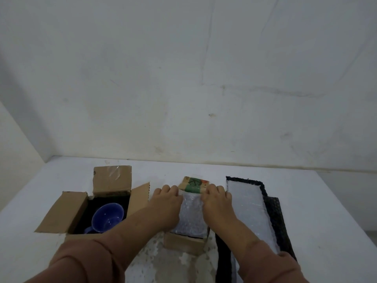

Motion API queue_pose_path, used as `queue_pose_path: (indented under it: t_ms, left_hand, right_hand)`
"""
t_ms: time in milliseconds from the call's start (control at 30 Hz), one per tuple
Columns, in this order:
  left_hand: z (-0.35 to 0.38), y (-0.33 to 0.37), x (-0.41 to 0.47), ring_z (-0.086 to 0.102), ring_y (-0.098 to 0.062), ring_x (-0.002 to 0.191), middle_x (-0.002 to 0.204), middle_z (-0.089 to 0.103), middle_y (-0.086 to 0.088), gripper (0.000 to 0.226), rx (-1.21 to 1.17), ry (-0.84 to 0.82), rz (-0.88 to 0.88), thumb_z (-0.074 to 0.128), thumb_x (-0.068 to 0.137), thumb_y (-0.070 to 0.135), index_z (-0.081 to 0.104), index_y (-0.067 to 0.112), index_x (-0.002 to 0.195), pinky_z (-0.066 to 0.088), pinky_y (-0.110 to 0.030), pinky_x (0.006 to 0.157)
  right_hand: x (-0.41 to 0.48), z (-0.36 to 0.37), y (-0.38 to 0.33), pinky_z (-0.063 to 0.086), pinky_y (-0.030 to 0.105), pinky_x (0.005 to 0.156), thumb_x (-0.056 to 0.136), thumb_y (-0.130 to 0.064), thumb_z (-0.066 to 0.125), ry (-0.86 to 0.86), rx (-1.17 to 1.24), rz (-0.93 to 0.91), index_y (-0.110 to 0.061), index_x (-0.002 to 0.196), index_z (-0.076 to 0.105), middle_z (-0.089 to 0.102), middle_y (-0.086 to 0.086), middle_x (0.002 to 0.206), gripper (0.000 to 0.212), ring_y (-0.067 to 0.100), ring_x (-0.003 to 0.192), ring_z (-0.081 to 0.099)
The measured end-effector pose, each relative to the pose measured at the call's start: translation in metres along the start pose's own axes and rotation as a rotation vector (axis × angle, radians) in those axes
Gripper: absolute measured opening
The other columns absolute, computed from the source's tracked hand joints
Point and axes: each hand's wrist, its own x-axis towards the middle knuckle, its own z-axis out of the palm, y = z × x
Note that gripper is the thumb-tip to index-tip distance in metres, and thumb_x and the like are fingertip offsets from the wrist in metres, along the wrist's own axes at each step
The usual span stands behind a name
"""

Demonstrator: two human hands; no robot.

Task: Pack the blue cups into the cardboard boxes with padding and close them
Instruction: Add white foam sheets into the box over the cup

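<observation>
A blue cup (107, 217) lies in dark padding inside an open cardboard box (61, 216) on the left, flaps spread. A smaller cardboard box (183, 243) stands in the middle, filled to the top with bubble wrap (191, 217). Its far flap (193, 185), printed green and brown, is folded over towards me. My left hand (166, 198) grips the flap's left end with curled fingers. My right hand (217, 198) grips its right end. Whatever lies under the bubble wrap is hidden.
The boxes stand on a white table (326, 201) against a white wall. A long strip of bubble wrap (250, 209) lies over dark mesh padding (274, 213) to the right of the small box. Worn patches mark the table surface near me.
</observation>
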Motion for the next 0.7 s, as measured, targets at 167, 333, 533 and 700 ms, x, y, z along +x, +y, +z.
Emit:
queue_pose_path:
  t_ms: [167, 333, 533, 700]
  left_hand:
    - [-0.003, -0.008, 0.000, 0.035, -0.031, 0.123, 0.140, 0.035, -0.011, 0.052, 0.148, -0.083, 0.114, 0.061, 0.081, 0.022, 0.048, 0.011, 0.130, 0.028, -0.043, 0.103]
    - [0.010, -0.002, -0.001, 0.034, -0.033, 0.128, 0.143, 0.036, -0.012, 0.052, 0.169, -0.085, 0.114, 0.057, 0.085, 0.024, 0.044, 0.013, 0.133, 0.023, -0.049, 0.107]
    - [0.008, -0.002, -0.003, 0.028, -0.034, 0.134, 0.146, 0.032, -0.013, 0.057, 0.163, -0.090, 0.100, 0.056, 0.086, 0.028, 0.039, 0.012, 0.138, 0.015, -0.055, 0.112]
    - [0.000, 0.006, 0.003, 0.017, -0.035, 0.140, 0.148, 0.033, -0.014, 0.063, 0.189, -0.178, 0.097, 0.057, 0.087, 0.027, 0.031, 0.009, 0.141, 0.004, -0.061, 0.114]
  right_hand:
    - [0.001, -0.005, -0.008, 0.000, 0.052, 0.116, 0.083, -0.047, 0.058, -0.361, -0.168, -0.108, -0.007, 0.141, 0.035, 0.032, 0.011, 0.146, 0.074, 0.026, 0.138, 0.024]
    - [-0.001, 0.004, -0.006, -0.012, 0.060, 0.111, 0.084, -0.039, 0.058, -0.405, -0.227, -0.162, -0.009, 0.143, 0.027, 0.037, 0.013, 0.141, 0.072, 0.028, 0.134, 0.030]
    - [0.003, -0.004, -0.007, -0.014, 0.064, 0.109, 0.081, -0.045, 0.062, -0.435, -0.272, -0.200, -0.009, 0.146, 0.020, 0.040, 0.014, 0.138, 0.085, 0.031, 0.130, 0.037]
    - [0.003, -0.001, -0.024, -0.013, 0.063, 0.109, 0.087, -0.039, 0.055, -0.483, -0.410, -0.155, -0.007, 0.148, 0.008, 0.030, 0.017, 0.147, 0.084, 0.035, 0.136, 0.028]
